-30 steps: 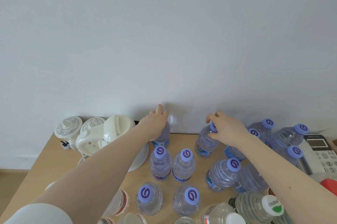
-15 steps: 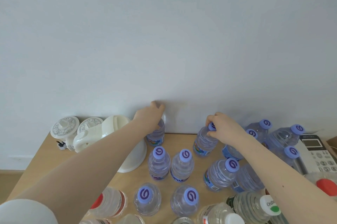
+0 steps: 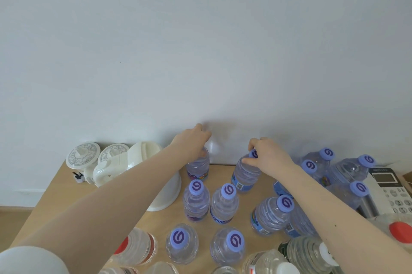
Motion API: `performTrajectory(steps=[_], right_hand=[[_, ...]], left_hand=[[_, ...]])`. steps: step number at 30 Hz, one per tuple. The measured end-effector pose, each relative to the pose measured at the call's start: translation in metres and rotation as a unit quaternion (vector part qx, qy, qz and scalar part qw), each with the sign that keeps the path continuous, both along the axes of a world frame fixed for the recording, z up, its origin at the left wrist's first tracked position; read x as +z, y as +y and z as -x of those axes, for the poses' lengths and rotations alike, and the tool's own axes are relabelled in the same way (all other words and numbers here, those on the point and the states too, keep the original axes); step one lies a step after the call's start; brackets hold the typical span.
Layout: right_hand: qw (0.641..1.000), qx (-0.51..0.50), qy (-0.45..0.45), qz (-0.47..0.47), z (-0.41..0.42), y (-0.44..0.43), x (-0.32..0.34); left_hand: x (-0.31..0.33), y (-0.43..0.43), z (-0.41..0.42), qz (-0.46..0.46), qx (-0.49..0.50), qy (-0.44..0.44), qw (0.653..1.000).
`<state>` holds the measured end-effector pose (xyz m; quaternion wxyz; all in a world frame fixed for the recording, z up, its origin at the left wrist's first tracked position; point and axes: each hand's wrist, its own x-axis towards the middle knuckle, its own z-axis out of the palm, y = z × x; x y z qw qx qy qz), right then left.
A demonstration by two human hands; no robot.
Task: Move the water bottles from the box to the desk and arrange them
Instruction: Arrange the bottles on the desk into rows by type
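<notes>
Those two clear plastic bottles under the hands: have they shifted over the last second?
Barely. The left hand carried its clear purple-capped bottle slightly back toward the white wall; the right hand keeps its grip on the other bottle, tilted as before. The standing bottles and white kettle stayed put.
</notes>
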<state>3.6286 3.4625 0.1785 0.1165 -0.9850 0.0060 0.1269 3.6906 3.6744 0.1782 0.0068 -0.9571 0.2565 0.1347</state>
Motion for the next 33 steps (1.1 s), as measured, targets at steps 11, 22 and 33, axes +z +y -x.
performTrajectory(steps=[11,22,33], right_hand=[[0.998,0.059,0.006,-0.015,0.001,-0.005,0.007],[0.985,0.145,-0.028,-0.086,-0.019,0.021,0.009],[0.998,0.067,0.0,0.003,-0.028,0.035,-0.003]], left_hand=[[-0.005,0.003,-0.001,0.021,0.063,-0.021,0.998],[-0.001,0.005,-0.004,0.028,0.078,-0.02,0.996],[-0.004,-0.002,0.002,0.038,0.093,-0.031,0.995]])
